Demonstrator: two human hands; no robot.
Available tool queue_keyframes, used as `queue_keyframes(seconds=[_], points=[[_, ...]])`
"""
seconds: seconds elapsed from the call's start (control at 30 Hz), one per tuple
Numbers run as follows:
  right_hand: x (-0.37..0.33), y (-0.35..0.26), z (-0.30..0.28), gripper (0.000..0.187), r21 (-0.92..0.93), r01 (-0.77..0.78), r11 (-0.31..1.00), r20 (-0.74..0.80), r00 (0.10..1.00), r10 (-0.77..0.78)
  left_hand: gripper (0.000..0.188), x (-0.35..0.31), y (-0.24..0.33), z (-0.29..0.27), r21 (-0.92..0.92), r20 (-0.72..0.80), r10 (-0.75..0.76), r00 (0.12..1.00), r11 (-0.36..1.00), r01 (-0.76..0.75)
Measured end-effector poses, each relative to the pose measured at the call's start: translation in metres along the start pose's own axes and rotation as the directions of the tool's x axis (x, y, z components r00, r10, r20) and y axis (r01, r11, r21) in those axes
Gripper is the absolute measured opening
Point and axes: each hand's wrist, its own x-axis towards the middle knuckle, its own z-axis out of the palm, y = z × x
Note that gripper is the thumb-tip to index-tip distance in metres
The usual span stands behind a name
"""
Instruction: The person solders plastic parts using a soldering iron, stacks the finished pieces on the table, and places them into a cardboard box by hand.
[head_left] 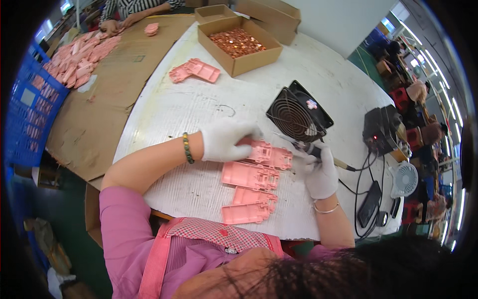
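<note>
Gripping a tool (pixel 313 150) in my right hand (pixel 321 175), I am holding it like a pen, fingers folded around its dark handle, probably for fine control. My left hand (pixel 225 141) is resting at the top shell (pixel 261 150), fingers half bent and likely steadying it; with the blur, I cannot tell whether they are pinching it. That shell is lying on the table (pixel 167 107) between my hands. More shells (pixel 248 176) are lying in a row toward my body, notched ends to my right, presumably so that each is presenting the same end to the tool. A black fan (pixel 295 112) is standing just beyond, perhaps for pulling air from my work.

Farther off, an open box (pixel 255 65) is holding a heap of small coppery pieces (pixel 236 42). On my left, a blue basket (pixel 27 117) is holding pink parts, showing through its slotted wall; a pink pile (pixel 82 56) is lying on cardboard (pixel 122 89) beside it.
</note>
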Motion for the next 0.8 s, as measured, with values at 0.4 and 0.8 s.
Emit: queue_keyframes(seconds=[0.4, 0.8], points=[[0.002, 0.001, -0.003, 0.030, -0.183, 0.082, 0.980, 0.010, 0.997, -0.082, 0.024, -0.002, 0.006, -0.011, -0.445, 0.494, 0.141, 0.858, 0.889, 0.111], [-0.003, 0.001, -0.005, 0.032, 0.436, -0.182, 0.881, 0.015, 0.981, 0.195, 0.027, 0.001, -0.051, -0.065, 0.589, -0.333, -0.474, 0.815, 0.571, 0.572]])
